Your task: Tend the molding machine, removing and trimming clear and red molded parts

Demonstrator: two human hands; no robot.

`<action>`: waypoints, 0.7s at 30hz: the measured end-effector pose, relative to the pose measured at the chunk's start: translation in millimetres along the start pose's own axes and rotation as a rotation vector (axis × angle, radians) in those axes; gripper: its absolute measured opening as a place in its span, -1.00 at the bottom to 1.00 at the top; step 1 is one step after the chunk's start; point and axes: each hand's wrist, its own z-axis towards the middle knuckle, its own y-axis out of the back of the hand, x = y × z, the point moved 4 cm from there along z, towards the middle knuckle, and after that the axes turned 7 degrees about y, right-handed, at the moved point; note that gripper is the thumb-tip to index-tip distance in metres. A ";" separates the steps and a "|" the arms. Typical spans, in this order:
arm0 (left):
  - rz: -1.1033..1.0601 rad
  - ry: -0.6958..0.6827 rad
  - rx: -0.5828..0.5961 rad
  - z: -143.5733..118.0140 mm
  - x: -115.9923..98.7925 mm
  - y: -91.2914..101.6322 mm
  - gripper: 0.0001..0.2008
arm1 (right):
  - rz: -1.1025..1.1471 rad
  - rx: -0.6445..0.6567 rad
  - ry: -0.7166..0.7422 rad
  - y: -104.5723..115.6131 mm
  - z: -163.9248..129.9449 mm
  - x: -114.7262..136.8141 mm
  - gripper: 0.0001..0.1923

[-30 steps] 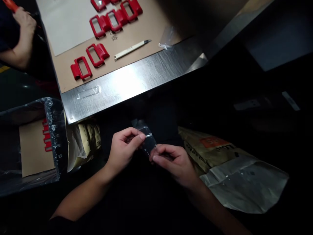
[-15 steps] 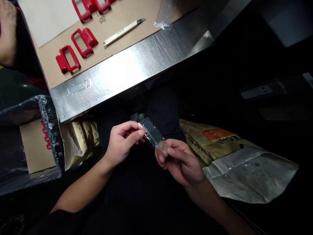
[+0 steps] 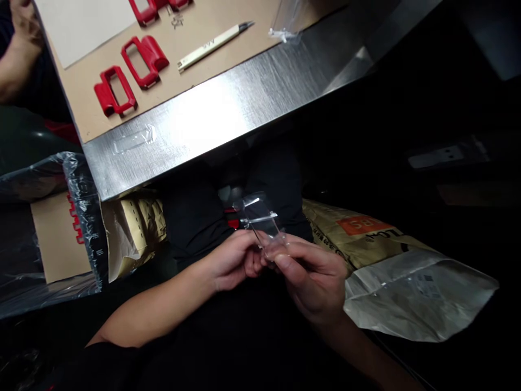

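One clear rectangular plastic piece (image 3: 264, 221) pinched by right hand (image 3: 315, 274); left hand (image 3: 235, 256) curled alongside, grip cannot be told; piece could be cracked by over-bending.

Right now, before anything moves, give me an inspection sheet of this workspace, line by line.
Surface: table with a bare metal edge and a brown sheet on top.
Things in hand: clear plastic piece, held above the lap.
Clutter: red frames, a pen-shaped tool and loose clear plastic.
Hands: right hand pinches the piece's lower end; left hand is close against it, exact grip hidden.
Cables: too dark to tell.
Surroundings: plastic-lined box left, printed sack right, another person's hand upper left.
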 end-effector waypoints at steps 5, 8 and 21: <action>0.209 -0.343 -0.222 -13.1 -35.4 11.9 -0.77 | -0.186 0.009 0.048 3.0 1.2 9.1 -0.79; 0.371 -0.723 -0.279 -38.1 -70.8 9.5 -0.72 | -0.220 0.012 0.047 3.6 0.6 8.2 -0.80; 0.739 -0.923 -0.411 -47.2 -85.2 -6.2 -0.81 | -0.329 -0.032 0.049 3.3 4.0 8.8 -0.80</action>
